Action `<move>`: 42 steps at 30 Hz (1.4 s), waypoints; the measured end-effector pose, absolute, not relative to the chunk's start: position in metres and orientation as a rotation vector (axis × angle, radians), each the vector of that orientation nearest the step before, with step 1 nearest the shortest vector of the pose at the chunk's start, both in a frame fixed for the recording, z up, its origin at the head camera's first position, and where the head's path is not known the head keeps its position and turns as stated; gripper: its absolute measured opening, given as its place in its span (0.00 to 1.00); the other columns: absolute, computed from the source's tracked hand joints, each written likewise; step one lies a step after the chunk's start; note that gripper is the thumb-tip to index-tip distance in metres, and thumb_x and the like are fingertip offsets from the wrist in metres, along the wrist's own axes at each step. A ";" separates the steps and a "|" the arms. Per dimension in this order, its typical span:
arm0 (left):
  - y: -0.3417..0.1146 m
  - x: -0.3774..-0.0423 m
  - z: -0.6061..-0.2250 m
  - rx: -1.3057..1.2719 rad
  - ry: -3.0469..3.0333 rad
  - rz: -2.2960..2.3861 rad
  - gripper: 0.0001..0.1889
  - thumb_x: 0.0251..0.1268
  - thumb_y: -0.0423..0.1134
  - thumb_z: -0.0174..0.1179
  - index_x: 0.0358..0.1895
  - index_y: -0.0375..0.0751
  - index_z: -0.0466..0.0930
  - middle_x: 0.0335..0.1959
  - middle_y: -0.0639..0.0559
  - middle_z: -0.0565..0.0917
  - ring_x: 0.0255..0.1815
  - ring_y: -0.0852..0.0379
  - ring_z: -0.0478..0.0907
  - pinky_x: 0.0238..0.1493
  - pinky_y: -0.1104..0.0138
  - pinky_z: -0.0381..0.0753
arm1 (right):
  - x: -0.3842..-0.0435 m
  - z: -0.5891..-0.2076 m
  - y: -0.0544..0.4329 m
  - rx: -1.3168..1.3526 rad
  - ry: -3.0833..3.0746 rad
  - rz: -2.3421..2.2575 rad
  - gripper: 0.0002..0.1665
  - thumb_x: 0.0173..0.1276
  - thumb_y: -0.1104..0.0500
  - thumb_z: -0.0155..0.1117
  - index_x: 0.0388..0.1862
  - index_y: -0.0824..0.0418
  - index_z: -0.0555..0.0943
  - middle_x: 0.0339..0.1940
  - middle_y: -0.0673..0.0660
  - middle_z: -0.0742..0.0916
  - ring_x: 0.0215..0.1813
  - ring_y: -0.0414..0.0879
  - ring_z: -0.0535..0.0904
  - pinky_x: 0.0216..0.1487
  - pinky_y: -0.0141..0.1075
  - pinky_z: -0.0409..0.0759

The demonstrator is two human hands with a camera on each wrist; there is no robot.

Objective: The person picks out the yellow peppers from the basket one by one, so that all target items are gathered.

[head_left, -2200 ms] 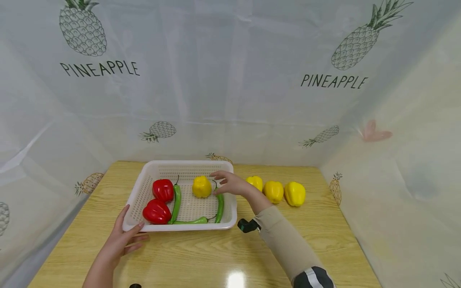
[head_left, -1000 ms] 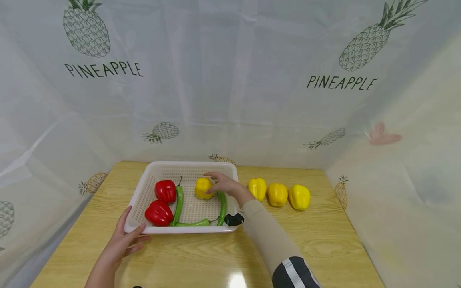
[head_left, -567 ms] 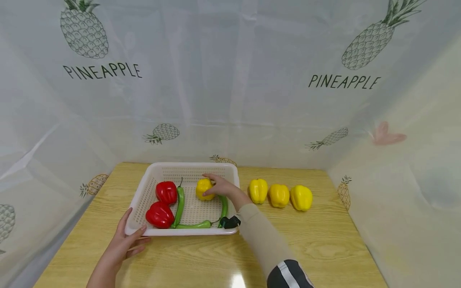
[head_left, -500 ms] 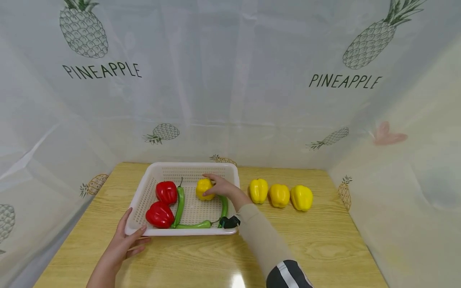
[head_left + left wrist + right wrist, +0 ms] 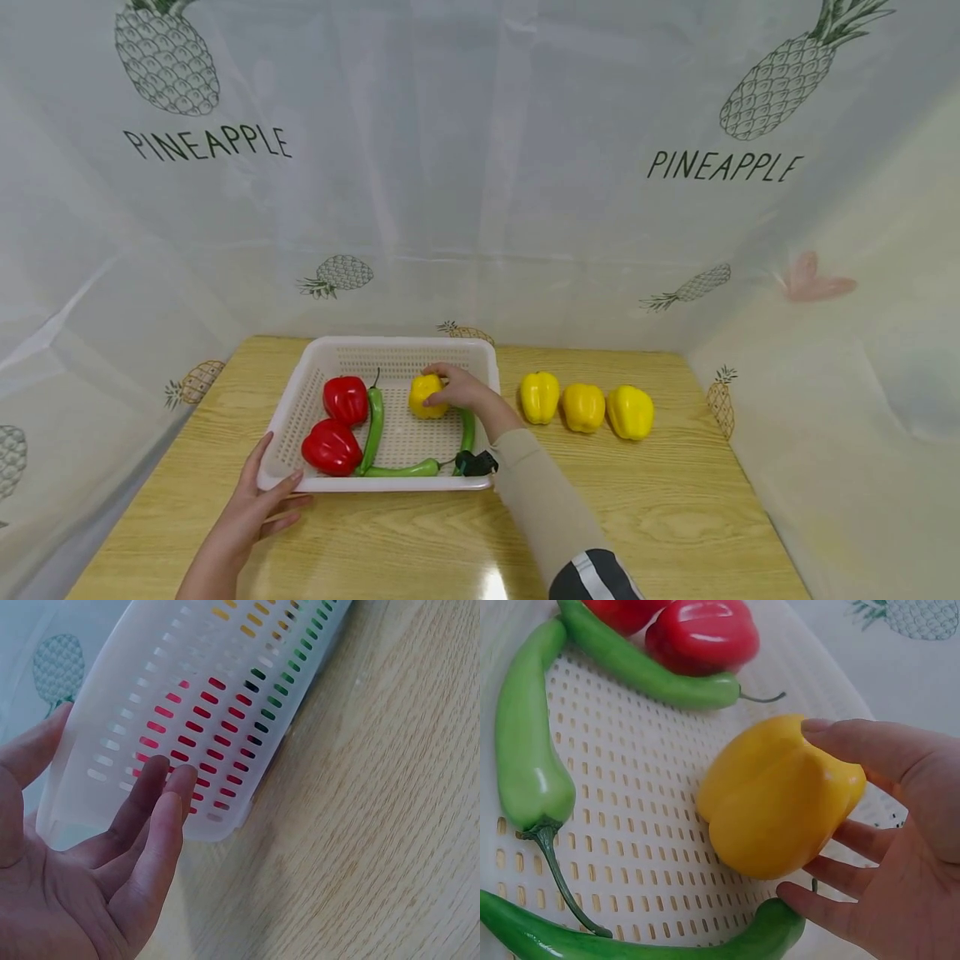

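In the head view a white perforated plastic basket (image 5: 390,483) holds two red bell peppers (image 5: 332,447), several green chili peppers (image 5: 373,431) and one yellow bell pepper (image 5: 424,397). My left hand (image 5: 251,504) holds the basket's front left corner. In the left wrist view its thumb (image 5: 37,750) is at the rim and bent fingers lie against the outer wall. My right hand (image 5: 465,389) reaches over the basket's right side and grips the yellow bell pepper. The right wrist view shows the thumb (image 5: 855,742) on its upper side and fingers along its lower side.
Three more yellow bell peppers (image 5: 583,408) stand in a row on the wooden table (image 5: 637,517), right of the basket. Behind the table hangs a pale sheet (image 5: 480,208) printed with pineapples. A black device (image 5: 476,463) sits at the right wrist.
The right hand has come left from beside the yellow bell pepper in the basket and its fingers have closed on it. The left hand has stayed at the basket's corner.
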State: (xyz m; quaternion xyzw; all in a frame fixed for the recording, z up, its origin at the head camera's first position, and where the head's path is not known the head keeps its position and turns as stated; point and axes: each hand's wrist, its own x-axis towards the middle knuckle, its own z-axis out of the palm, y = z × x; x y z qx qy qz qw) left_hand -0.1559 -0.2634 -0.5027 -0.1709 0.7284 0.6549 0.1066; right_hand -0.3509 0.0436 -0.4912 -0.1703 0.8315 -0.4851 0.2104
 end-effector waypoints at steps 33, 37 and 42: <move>-0.266 -0.157 -0.505 -0.462 2.163 1.949 0.48 0.71 0.45 0.59 0.77 0.69 0.27 0.64 0.37 0.70 0.44 0.49 0.85 0.42 0.57 0.84 | -0.349 -0.491 0.044 -0.496 2.219 -1.183 0.30 0.63 0.56 0.70 0.64 0.59 0.75 0.62 0.60 0.77 0.58 0.52 0.76 0.56 0.44 0.77; -0.265 -0.157 -0.505 -0.468 2.165 1.949 0.49 0.71 0.44 0.59 0.77 0.68 0.28 0.63 0.38 0.72 0.44 0.48 0.85 0.42 0.56 0.84 | -0.347 -0.491 0.044 -0.488 2.160 -1.148 0.33 0.63 0.55 0.70 0.66 0.59 0.74 0.62 0.58 0.76 0.51 0.48 0.77 0.56 0.47 0.77; -0.264 -0.156 -0.503 -0.463 2.170 1.951 0.49 0.71 0.44 0.59 0.78 0.67 0.27 0.63 0.37 0.71 0.43 0.48 0.85 0.42 0.56 0.84 | -0.345 -0.490 0.044 -0.506 2.154 -1.095 0.35 0.61 0.53 0.71 0.66 0.58 0.74 0.64 0.58 0.75 0.52 0.46 0.75 0.58 0.44 0.75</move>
